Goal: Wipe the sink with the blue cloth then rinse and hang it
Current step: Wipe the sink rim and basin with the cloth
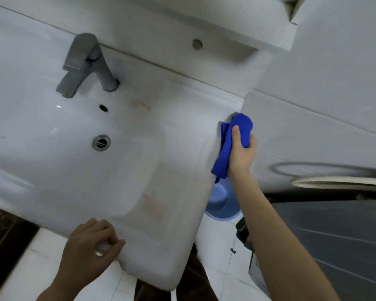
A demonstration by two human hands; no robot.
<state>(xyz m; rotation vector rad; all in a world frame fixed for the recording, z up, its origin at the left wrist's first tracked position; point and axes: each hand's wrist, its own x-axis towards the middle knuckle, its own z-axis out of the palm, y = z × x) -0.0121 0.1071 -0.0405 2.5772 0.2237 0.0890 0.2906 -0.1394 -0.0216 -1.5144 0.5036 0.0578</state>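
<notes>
while right grip (241, 155) clutches blue cloth (223, 161) at sink (182, 131) edge, wall (313, 118) just beside; left grip (89, 244) unclear.

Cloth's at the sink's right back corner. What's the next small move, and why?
Probably draw the right hand and the blue cloth along the right rim of the sink toward the pinkish smudge near the front. The cloth sits at the rim's far end by the wall, and that smudge looks unwiped.
</notes>
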